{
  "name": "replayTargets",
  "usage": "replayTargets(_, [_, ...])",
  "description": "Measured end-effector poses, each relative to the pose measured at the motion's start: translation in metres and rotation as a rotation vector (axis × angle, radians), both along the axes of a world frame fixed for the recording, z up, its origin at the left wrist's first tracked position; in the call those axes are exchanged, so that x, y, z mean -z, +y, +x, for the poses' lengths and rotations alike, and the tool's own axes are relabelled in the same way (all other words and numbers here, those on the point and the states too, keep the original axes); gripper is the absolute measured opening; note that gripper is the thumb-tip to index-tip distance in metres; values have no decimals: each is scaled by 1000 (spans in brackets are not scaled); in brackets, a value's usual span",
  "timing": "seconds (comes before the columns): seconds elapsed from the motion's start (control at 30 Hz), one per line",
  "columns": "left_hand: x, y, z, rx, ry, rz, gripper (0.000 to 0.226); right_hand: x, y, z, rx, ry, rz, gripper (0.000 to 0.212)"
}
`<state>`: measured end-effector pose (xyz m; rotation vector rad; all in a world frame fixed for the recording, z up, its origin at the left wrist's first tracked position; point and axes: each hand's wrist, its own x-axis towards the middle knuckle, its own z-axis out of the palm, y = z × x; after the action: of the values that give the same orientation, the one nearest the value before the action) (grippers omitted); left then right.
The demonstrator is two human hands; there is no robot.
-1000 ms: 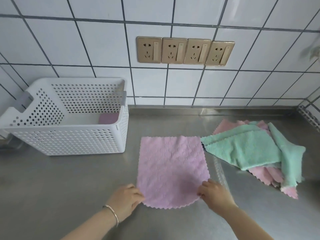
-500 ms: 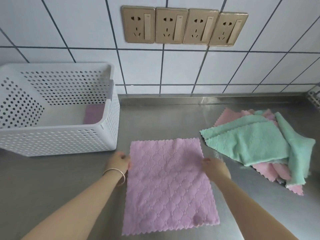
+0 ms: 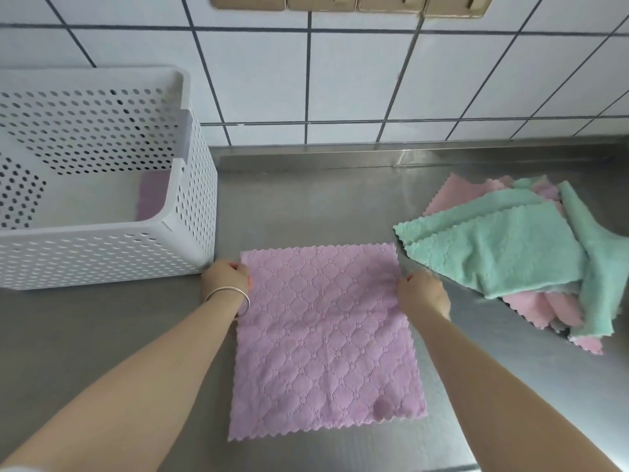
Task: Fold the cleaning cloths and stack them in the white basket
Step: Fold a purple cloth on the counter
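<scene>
Nearest the camera, two bare forearms reach forward over the brushed stainless-steel countertop (image 3: 306,206). Between them lies a square lilac microfibre cloth with a quilted diamond pattern and zigzag edges (image 3: 323,338), spread flat on the steel, with a faint crease running across it about a third of the way down from its far edge. The left hand (image 3: 225,279), with a thin silver bangle (image 3: 228,294) on its wrist, pinches the cloth's left edge close to the far left corner, fingers curled onto the fabric. The right hand (image 3: 422,292) grips the right edge near the far right corner in the same way, knuckles up and fingertips tucked against the cloth.

Just beyond the left hand stands the white perforated plastic basket (image 3: 102,253), its near right corner almost touching that hand. Inside it, against the right wall, a lilac folded cloth (image 3: 151,199) lies on the floor of the basket.

To the right, close beside the spread cloth's far right corner, sits a loose heap of mint-green and pink microfibre cloths (image 3: 510,253), the green ones draped over the pink.

Behind everything rises a wall of white square tiles with dark grout (image 3: 357,73), and a row of gold-coloured socket plates (image 3: 350,3) is cut off by the top of the view.
</scene>
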<state>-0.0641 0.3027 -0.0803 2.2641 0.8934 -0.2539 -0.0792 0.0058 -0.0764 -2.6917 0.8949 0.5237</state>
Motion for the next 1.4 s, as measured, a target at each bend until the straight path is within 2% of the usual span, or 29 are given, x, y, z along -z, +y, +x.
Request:
replayTargets(0.1, [-1, 2, 0, -63, -48, -96, 18, -6, 2, -4, -15, -79, -9, 27])
replayTargets(0.17, [-6, 2, -6, -47, -95, -80, 16, -16, 7, -13, -52, -165, 29, 20])
replayTargets(0.23, [-15, -4, -23, 115, -117, 18, 18, -25, 13, -29, -222, -225, 47, 18])
replayTargets(0.4, [-24, -22, -90, 812, -311, 182, 21, -20, 33, -92, -769, -464, 119, 18])
replayTargets(0.5, [-18, -27, -136, 1129, -382, 287, 34, -11, 52, -134, -975, -535, 123, 25])
replayTargets(0.57, [-17, -33, -162, 1247, -348, 309, 36, -9, 63, -155, -1069, -537, 107, 24])
replayTargets(0.7, [-11, -40, -190, 1307, -314, 342, 41, -5, 76, -182, -1255, -467, -21, 32])
replayTargets(0.8, [-8, -41, -196, 1319, -305, 353, 47, 2, 73, -186, -1258, -414, -72, 39])
replayTargets(0.9, [-7, -33, -199, 1322, -306, 318, 52, 1, 64, -187, -1236, -403, -154, 31])
replayTargets(0.97, [-8, -25, -201, 1332, -303, 295, 56, -2, 53, -188, -1162, -436, -178, 20])
replayTargets(1.07, [-10, -12, -199, 1281, -326, 285, 53, -6, 26, -189, -975, -443, -182, 30])
replayTargets(1.17, [-10, 2, -193, 1142, -353, 246, 43, -8, -2, -188, -786, -397, -182, 33])
replayTargets(1.27, [-12, 15, -188, 900, -375, 66, 32, -13, -15, -186, -631, -439, -97, 30])
replayTargets(1.4, [-35, 21, -176, 584, -264, -150, 17, -33, -15, -170, -344, -471, 209, 13])
